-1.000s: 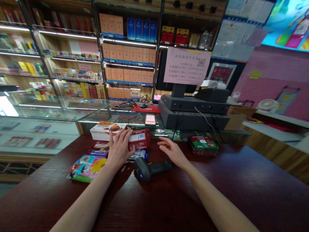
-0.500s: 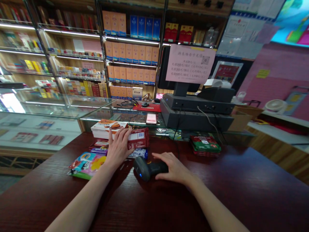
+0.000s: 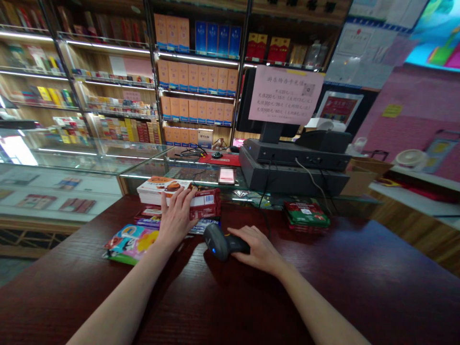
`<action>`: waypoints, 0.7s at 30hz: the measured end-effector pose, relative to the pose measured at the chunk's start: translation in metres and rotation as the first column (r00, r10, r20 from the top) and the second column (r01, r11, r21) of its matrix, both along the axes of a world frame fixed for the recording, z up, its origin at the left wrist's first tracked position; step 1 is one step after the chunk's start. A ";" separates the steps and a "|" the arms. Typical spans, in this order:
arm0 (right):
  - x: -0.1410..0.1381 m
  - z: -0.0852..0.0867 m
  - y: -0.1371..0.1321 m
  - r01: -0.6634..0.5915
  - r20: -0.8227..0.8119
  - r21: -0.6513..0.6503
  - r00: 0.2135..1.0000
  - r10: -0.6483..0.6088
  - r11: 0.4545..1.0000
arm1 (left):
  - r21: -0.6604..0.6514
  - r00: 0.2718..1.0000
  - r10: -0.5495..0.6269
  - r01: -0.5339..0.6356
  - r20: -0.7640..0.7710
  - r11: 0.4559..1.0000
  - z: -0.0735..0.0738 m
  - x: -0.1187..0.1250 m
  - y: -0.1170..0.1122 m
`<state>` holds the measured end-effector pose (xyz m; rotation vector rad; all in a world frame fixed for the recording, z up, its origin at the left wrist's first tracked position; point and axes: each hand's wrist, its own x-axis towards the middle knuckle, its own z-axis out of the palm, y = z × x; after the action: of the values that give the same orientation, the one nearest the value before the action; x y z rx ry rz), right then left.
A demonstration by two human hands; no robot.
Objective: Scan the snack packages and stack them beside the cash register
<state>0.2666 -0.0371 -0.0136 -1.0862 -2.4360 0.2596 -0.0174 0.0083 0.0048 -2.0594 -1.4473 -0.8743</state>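
My left hand [image 3: 177, 216] grips a red packet [image 3: 205, 203] with a white barcode label, holding it over a pile of snack packs on the dark wooden counter [image 3: 251, 297]. My right hand [image 3: 256, 248] is wrapped round the handle of a dark barcode scanner [image 3: 220, 242], whose head with a blue light points toward the pile. Just behind the red packet lies a white and orange box [image 3: 161, 188]. A colourful flat pack [image 3: 131, 243] lies at the left of the pile.
A till with a monitor and a pink paper notice [image 3: 285, 93] stands behind on a glass case [image 3: 151, 167]. A green and red packet stack [image 3: 306, 214] lies at the right. Shelves of boxed goods [image 3: 196, 81] fill the back wall.
My right hand came down from above the counter onto the scanner, closed on its handle and has lifted its head slightly toward the packet. My left hand stayed on the red packet.
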 end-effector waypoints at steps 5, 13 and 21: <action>0.007 0.002 0.003 0.113 -0.220 0.053 0.970 -0.099 0.992 | -0.014 1.000 -0.003 0.003 0.008 1.000 0.000 0.000 0.000; 0.012 0.005 0.002 0.084 -0.319 0.075 0.946 -0.056 0.994 | -0.016 1.000 -0.006 0.006 0.017 1.000 -0.002 -0.001 0.001; 0.010 0.003 0.002 0.087 -0.297 0.033 0.952 -0.073 0.996 | -0.016 1.000 -0.005 0.006 0.018 1.000 -0.002 -0.002 0.001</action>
<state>0.2765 -0.0349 -0.0109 -1.0417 -2.1177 0.3148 -0.0192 0.0089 0.0025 -2.0733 -1.4633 -0.8878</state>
